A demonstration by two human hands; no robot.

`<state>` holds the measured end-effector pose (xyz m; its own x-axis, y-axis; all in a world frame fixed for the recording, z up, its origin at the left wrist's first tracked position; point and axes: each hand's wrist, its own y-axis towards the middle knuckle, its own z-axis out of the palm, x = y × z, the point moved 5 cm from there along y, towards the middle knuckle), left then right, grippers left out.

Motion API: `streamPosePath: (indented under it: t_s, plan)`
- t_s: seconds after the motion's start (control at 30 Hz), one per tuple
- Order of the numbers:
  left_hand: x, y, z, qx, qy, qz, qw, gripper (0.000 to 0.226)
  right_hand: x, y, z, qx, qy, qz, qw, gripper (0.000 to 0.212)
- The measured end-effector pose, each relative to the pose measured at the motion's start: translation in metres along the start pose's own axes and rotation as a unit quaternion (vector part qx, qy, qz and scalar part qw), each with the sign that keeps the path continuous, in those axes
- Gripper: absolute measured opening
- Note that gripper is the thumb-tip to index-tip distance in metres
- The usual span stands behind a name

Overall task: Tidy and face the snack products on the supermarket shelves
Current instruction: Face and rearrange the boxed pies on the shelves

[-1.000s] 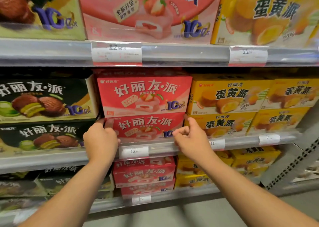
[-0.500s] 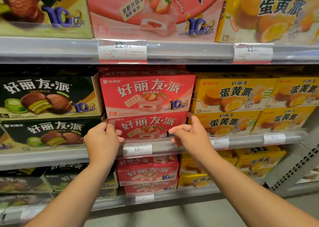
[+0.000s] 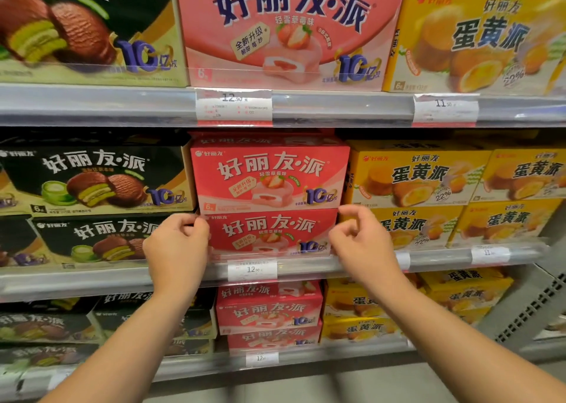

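Hands meet at the middle shelf, one on each end of the lower red strawberry-pie cardboard box [image 3: 269, 234], which lies at the shelf's front lip under a second red box [image 3: 269, 175] of the same kind. The left hand [image 3: 176, 246] has its fingers curled against the lower box's left edge; whether they actually pinch the cardboard cannot be told. The right hand [image 3: 361, 243] sits at the box's right end with fingers curled, thumb and forefinger close together just in front of the corner, and its hold is equally unclear. Black-and-green chocolate-pie boxes [image 3: 92, 182] stand stacked just left of the red pair, yellow egg-yolk-pie boxes [image 3: 416, 175] just right. A white price tag [image 3: 252, 270] sits in the grey shelf rail [image 3: 76, 281] below the red boxes.
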<state>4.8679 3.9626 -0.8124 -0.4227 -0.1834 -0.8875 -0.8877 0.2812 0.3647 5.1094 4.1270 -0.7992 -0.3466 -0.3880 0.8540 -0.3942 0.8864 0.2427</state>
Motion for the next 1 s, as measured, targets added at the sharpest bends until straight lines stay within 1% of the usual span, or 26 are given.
streamPosePath:
  t_s: [0.03, 0.07, 0.1, 0.13, 0.17, 0.2, 0.27, 0.33, 0.4, 0.43, 0.5, 0.6, 0.7, 0.77, 0.83, 0.87, 0.93, 1.0]
  plan:
    - [-0.003, 0.001, -0.003, -0.002, 0.007, 0.014, 1.000, 0.010, 0.016, 0.002, -0.011, -0.039, -0.064, -0.084, 0.994, 0.031]
    - [-0.005, 0.001, -0.006, -0.001, 0.014, 0.029, 0.999, 0.011, 0.036, 0.004, -0.019, -0.068, -0.131, -0.191, 0.970, 0.029]
    - [-0.007, 0.002, -0.007, 0.004, 0.024, 0.045, 0.999, 0.020, 0.055, 0.006, -0.022, -0.083, -0.196, -0.294, 0.932, 0.032]
    - [-0.008, 0.002, -0.007, 0.014, 0.036, 0.060, 0.997, 0.028, 0.071, 0.008, -0.022, -0.086, -0.250, -0.371, 0.890, 0.036]
    - [-0.010, 0.002, -0.006, 0.025, 0.048, 0.071, 0.996, 0.033, 0.084, 0.012, -0.019, -0.082, -0.300, -0.412, 0.856, 0.041]
    - [-0.011, 0.003, -0.005, 0.036, 0.056, 0.077, 0.995, 0.033, 0.092, 0.018, -0.014, -0.071, -0.348, -0.420, 0.835, 0.047]
    - [-0.011, 0.005, -0.003, 0.054, 0.068, 0.078, 0.993, 0.027, 0.102, 0.031, -0.005, -0.054, -0.431, -0.377, 0.818, 0.060]
    - [-0.008, 0.008, -0.003, 0.067, 0.065, 0.053, 0.994, 0.023, 0.104, 0.043, -0.002, -0.056, -0.457, -0.326, 0.826, 0.063]
    - [-0.002, 0.012, -0.001, 0.080, 0.026, 0.014, 0.996, 0.017, 0.106, 0.051, -0.002, -0.055, -0.434, -0.283, 0.853, 0.055]
    - [0.001, 0.012, 0.000, 0.085, 0.007, -0.004, 0.996, 0.019, 0.107, 0.053, -0.002, -0.054, -0.418, -0.270, 0.866, 0.051]
    - [0.006, 0.014, 0.000, 0.090, -0.014, -0.020, 0.996, 0.020, 0.109, 0.054, 0.001, -0.055, -0.396, -0.266, 0.877, 0.048]
    - [0.011, 0.015, 0.001, 0.095, -0.048, -0.040, 0.994, 0.018, 0.111, 0.053, 0.004, -0.058, -0.382, -0.271, 0.881, 0.046]
    - [0.012, 0.016, 0.002, 0.093, -0.065, -0.042, 0.993, 0.018, 0.112, 0.052, 0.004, -0.052, -0.377, -0.266, 0.886, 0.047]
    - [0.011, 0.014, 0.000, 0.080, -0.065, -0.029, 0.994, 0.020, 0.113, 0.049, 0.003, -0.055, -0.390, -0.275, 0.877, 0.050]
    - [0.011, 0.006, -0.004, 0.062, -0.039, -0.003, 0.997, 0.024, 0.110, 0.039, -0.002, -0.063, -0.399, -0.309, 0.861, 0.053]
    - [0.011, -0.001, -0.004, 0.068, -0.025, 0.007, 0.997, 0.026, 0.106, 0.031, -0.008, -0.060, -0.391, -0.323, 0.860, 0.054]
    - [0.005, -0.022, 0.004, 0.122, -0.017, 0.024, 0.992, 0.027, 0.085, 0.013, -0.023, -0.036, -0.347, -0.327, 0.878, 0.049]
    - [-0.010, -0.049, 0.025, 0.211, -0.012, 0.054, 0.976, 0.023, 0.049, -0.003, -0.041, -0.004, -0.311, -0.288, 0.906, 0.040]
